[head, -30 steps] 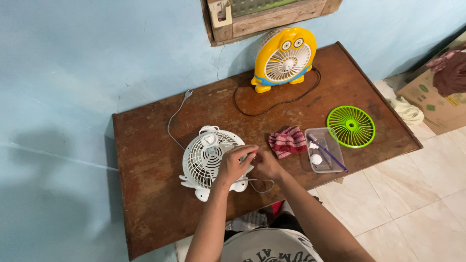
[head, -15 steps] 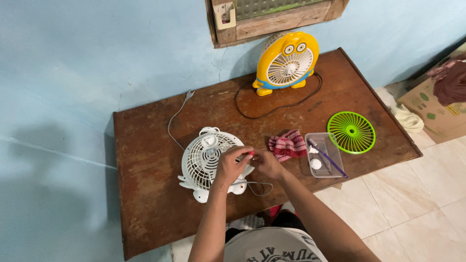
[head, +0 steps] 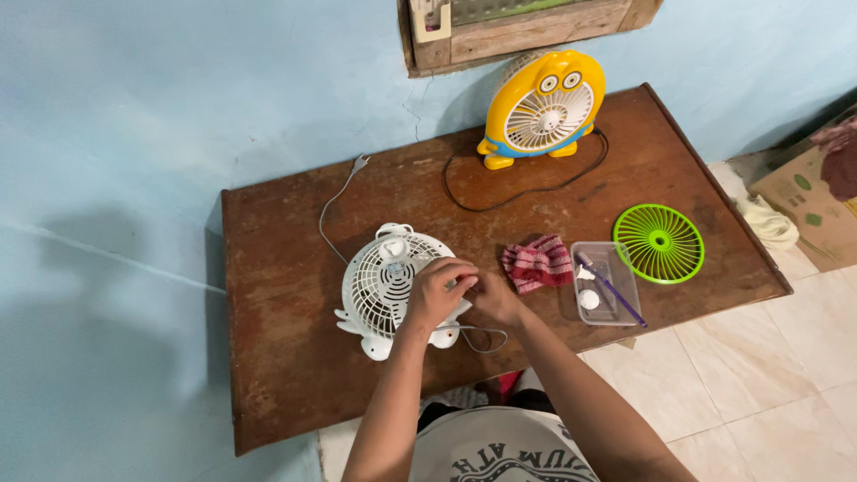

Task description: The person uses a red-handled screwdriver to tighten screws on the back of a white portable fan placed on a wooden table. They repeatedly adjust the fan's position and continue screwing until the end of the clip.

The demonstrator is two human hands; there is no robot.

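A small white fan (head: 386, 284) lies flat on the brown wooden table (head: 286, 375), its grille facing up. My left hand (head: 436, 291) rests over the fan's right edge with its fingers curled on the rim. My right hand (head: 493, 297) meets it at the same edge, fingers pinched there; whatever they pinch is too small to make out. A grey cord (head: 336, 198) runs from the fan toward the wall. A thin loop of wire (head: 486, 343) lies just below my hands.
A red checked cloth (head: 537, 264) lies right of my hands. Beside it sits a clear plastic tray (head: 607, 283) with a purple tool and small white parts. A green fan grille (head: 659, 243) is farther right. A yellow fan (head: 541, 109) stands at the wall.
Both hands stay at the white fan's right edge with only slight finger shifts. The camera view has drifted a little.
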